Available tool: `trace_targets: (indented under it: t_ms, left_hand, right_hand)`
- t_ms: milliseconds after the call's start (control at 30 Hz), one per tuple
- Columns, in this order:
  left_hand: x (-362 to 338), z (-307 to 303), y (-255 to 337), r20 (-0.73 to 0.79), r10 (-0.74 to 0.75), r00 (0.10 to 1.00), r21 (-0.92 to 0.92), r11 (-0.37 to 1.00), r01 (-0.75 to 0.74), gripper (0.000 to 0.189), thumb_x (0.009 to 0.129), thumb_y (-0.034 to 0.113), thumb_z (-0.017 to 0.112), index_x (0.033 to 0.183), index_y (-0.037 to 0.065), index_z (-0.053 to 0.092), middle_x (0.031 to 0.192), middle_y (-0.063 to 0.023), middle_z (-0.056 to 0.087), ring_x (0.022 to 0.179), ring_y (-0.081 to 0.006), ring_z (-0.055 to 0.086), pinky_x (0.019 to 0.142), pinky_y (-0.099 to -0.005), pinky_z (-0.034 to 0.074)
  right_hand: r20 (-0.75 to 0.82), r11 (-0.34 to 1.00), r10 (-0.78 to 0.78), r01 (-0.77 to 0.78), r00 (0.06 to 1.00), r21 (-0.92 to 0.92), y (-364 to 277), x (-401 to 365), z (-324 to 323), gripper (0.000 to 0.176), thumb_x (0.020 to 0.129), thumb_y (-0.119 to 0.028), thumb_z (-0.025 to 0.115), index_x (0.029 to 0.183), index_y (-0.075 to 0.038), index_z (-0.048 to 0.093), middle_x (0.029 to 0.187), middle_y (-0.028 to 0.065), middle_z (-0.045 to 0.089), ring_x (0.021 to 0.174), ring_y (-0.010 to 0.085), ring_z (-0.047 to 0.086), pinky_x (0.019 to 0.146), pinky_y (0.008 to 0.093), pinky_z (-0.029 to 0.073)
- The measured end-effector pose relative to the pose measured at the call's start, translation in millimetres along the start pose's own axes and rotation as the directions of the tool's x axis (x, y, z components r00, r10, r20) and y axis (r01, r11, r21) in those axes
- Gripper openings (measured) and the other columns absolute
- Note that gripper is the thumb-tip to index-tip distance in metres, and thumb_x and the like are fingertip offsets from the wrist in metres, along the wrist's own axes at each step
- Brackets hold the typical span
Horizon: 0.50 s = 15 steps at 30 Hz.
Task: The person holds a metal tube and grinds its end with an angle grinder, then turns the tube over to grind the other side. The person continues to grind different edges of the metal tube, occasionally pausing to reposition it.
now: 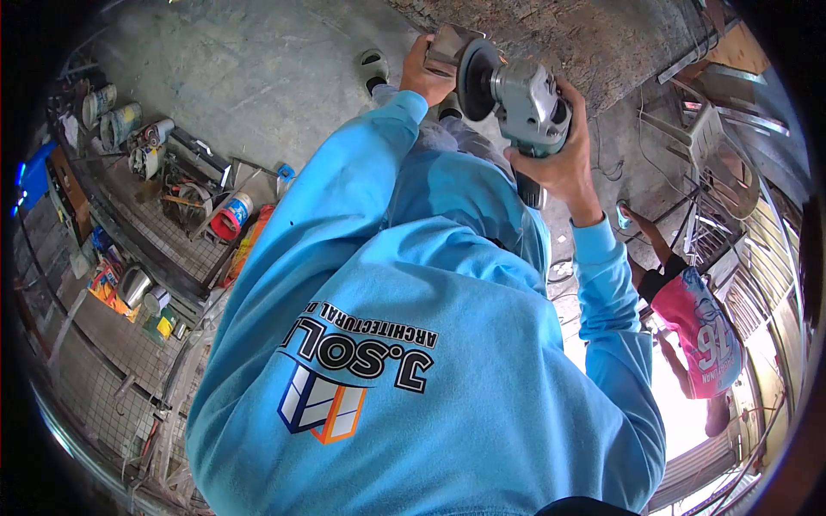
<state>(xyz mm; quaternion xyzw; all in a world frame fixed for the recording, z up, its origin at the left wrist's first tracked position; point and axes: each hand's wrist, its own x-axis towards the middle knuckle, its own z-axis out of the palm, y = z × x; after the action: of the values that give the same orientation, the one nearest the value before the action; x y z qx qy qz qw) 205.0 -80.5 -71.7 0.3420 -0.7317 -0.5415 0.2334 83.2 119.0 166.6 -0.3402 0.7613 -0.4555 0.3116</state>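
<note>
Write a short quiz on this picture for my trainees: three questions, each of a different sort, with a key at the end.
1. Multiple choice: What does the person's right hand hold?
A) a hammer
B) an angle grinder
C) a paintbrush

2. True or false: The left hand is empty.

3. Short answer: Which part of the right hand's tool is nearest the left hand?

Key:
1. B.
2. False; it grips a metal piece.
3. The round disc.
</note>
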Motion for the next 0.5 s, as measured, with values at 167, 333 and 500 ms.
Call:
trace_targets:
  t_ms: [167,333,500]
  left_hand:
    - [-1.8,-9.9,36.9,0.078,-0.038,0.996,-0.086,0.995,0.044,0.055,0.072,0.005,0.083,0.120,0.006,0.058,0.097,-0.0104,0.075,0.086,-0.0182,0.071,0.073,-0.0320,0.058]
    - [0.4,-11.6,40.4,0.067,-0.072,0.995,-0.119,0.990,0.080,0.058,0.069,0.007,0.087,0.119,0.006,0.058,0.100,-0.0108,0.075,0.091,-0.0180,0.072,0.075,-0.0328,0.059]
    - [1.5,-2.1,28.7,0.007,-0.096,0.995,-0.068,0.993,0.096,0.056,0.070,0.007,0.086,0.118,0.006,0.058,0.102,-0.0119,0.075,0.094,-0.0197,0.072,0.077,-0.0344,0.059]
  right_hand:
    - [-0.019,0.998,0.033,-0.032,0.999,0.050,7.1,9.7,-1.7,0.107,0.058,-0.013,0.092,0.151,-0.001,0.040,0.134,0.0163,0.059,0.123,0.0260,0.059,0.109,0.0391,0.047]
    - [0.036,0.997,-0.030,0.032,0.999,-0.072,-3.4,-6.2,-8.3,0.102,0.059,-0.012,0.089,0.149,-0.003,0.042,0.132,0.0165,0.061,0.123,0.0272,0.061,0.108,0.0398,0.047]
    - [0.093,0.983,0.100,-0.083,0.991,-0.164,-41.7,-21.4,-20.6,0.096,0.059,-0.009,0.085,0.147,-0.008,0.046,0.130,0.0186,0.063,0.121,0.0299,0.064,0.106,0.0403,0.049]
